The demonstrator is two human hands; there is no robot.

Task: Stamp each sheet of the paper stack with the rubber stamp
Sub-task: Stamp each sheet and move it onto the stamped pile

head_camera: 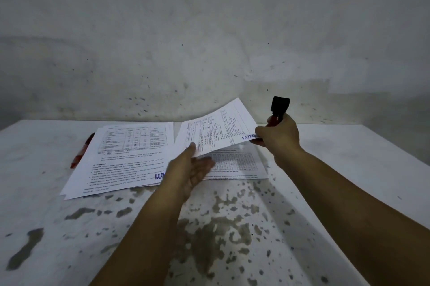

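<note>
A printed sheet (216, 127) with a blue stamp mark is lifted off the right paper stack (237, 164), tilted up at its right side. My right hand (279, 137) pinches that sheet's right corner and also grips the rubber stamp (279, 107), whose black head points up. My left hand (193, 167) is open, palm up, with its fingertips under the sheet's left edge. A second pile of stamped sheets (125, 155) lies flat to the left.
A red object (81, 152) lies partly under the left pile's left edge. The white table (232, 227) has worn grey patches in front. A stained wall (209, 41) stands right behind the papers.
</note>
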